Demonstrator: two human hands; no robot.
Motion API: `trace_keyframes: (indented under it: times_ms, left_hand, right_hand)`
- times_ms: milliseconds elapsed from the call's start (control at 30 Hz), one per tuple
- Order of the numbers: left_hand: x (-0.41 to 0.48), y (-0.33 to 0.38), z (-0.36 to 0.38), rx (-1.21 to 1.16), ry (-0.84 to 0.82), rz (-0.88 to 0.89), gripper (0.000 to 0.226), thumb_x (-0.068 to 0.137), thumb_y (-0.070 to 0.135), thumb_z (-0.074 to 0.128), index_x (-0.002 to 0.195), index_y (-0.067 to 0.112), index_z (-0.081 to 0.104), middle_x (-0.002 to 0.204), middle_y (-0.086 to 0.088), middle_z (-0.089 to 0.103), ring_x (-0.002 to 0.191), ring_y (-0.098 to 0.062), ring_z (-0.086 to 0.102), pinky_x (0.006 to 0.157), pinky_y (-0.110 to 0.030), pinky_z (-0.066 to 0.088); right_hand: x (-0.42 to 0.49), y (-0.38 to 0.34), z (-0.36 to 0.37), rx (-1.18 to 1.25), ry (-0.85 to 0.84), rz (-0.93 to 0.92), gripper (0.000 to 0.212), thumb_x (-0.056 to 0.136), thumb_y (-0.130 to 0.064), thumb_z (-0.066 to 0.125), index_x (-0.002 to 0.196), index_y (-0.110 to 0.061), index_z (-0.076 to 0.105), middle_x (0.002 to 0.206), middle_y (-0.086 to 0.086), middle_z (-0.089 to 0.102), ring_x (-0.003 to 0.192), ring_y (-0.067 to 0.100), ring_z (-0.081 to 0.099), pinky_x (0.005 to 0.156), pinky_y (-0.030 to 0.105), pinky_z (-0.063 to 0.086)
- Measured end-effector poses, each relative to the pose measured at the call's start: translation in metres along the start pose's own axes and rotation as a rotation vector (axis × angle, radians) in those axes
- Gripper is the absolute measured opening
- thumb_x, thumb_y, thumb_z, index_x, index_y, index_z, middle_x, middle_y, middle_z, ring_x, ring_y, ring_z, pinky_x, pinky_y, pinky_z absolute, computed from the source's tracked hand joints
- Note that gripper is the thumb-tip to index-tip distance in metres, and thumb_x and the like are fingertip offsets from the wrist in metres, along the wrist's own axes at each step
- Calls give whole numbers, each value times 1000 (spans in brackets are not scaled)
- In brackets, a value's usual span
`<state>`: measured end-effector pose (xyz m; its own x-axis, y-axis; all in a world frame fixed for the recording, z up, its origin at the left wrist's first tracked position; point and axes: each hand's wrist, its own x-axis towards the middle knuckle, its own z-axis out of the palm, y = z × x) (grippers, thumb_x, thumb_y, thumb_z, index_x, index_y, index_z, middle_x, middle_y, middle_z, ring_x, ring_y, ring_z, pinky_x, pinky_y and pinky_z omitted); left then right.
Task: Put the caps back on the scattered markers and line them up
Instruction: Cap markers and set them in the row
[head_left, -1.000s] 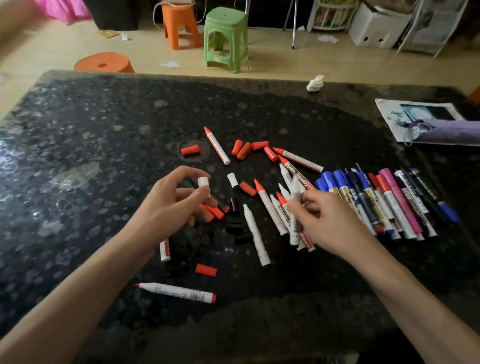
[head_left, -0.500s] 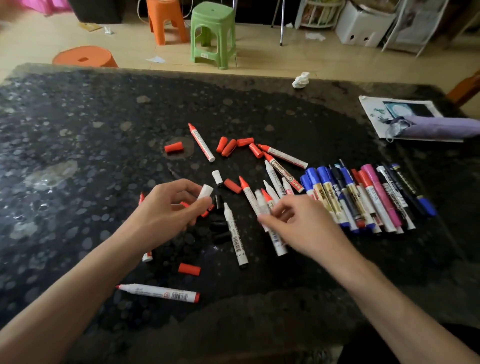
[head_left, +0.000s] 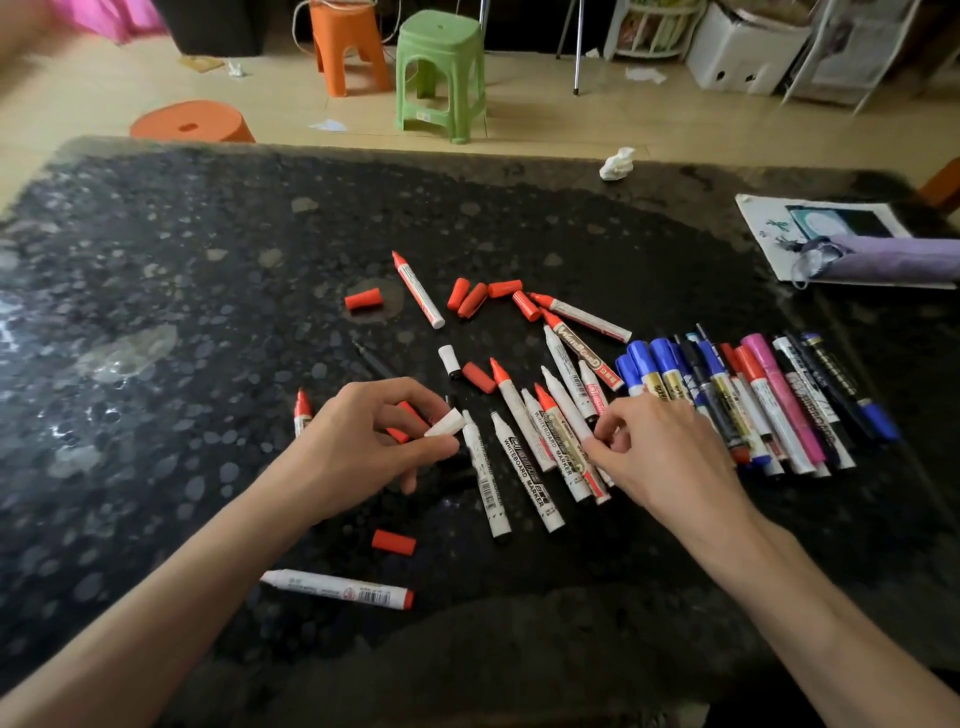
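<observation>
**Cap in the left hand, marker under the right**

Markers lie near the middle of a dark speckled tabletop (head_left: 208, 249). The left hand (head_left: 363, 447) pinches a white cap (head_left: 445, 423) between thumb and forefinger, its other fingers curled beneath, just left of a loose cluster of uncapped markers (head_left: 524, 467). These lie roughly side by side, tips pointing away from the person, some tips red and some white.

The right hand (head_left: 670, 457) reaches into the right side of that cluster. Its thumb and forefinger close on the barrel of a white-tipped marker (head_left: 565, 402), which rests among its neighbours.

Just right of this hand, a row of capped markers (head_left: 753, 395) lies packed together with blue, red, pink and black caps.

Further back, several loose red caps (head_left: 472, 299) lie bunched together, with one red cap (head_left: 363, 300) apart to their left and a red-tipped marker (head_left: 418, 288) between them. Near the person, another red cap (head_left: 394, 541) lies alone, and a lone marker (head_left: 337, 588) rests crosswise beyond it, close to the near edge.

At the far right of the tabletop, a purple pouch (head_left: 893, 260) lies on a printed sheet (head_left: 769, 218). A crumpled tissue (head_left: 617, 163) sits at the far edge. On the floor behind stand a green stool (head_left: 440, 67) and an orange stool (head_left: 345, 41).
</observation>
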<state>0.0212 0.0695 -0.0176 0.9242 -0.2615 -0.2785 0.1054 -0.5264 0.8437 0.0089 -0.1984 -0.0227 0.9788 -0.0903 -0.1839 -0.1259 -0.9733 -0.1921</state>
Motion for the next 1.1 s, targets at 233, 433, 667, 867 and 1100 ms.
trace_keyframes:
  times_ms: [233,433,667,867,1100]
  left_hand:
    - [1,-3,0,-7,33,17,17,83,33,82,96,28,73,81,2,76,56,-15,69,60,-28,58]
    - [2,-7,-5,-41,130,49,15,85,34,80,98,30,75,86,1,77,67,-19,74,80,-47,63]
    - [3,-6,-7,-103,161,49,13,86,29,81,99,28,77,83,0,78,65,-10,71,77,-39,61]
    - [4,-6,-6,-134,135,47,13,86,26,81,99,27,77,86,-1,78,65,-11,70,63,-20,54]
    - [4,-5,-6,-139,136,65,14,86,23,81,99,27,77,88,0,79,67,-14,72,66,-21,56]
  right_hand:
    - [-3,0,-1,89,18,26,20,94,-44,71,107,-29,66,81,-11,63,75,2,60,71,26,55]
    - [-6,1,-10,375,17,-152,11,101,-32,63,111,-33,59,102,-15,66,91,-3,62,72,13,45]
    - [-7,1,-7,378,99,-298,15,101,-19,64,111,-30,64,95,-17,65,87,-7,62,70,12,47]
    - [-4,2,-4,391,176,-383,16,97,-18,68,110,-28,67,99,-19,66,97,-5,63,82,14,51]
    - [-5,0,-6,431,223,-408,17,96,-16,69,110,-25,68,102,-17,68,101,-5,63,86,7,48]
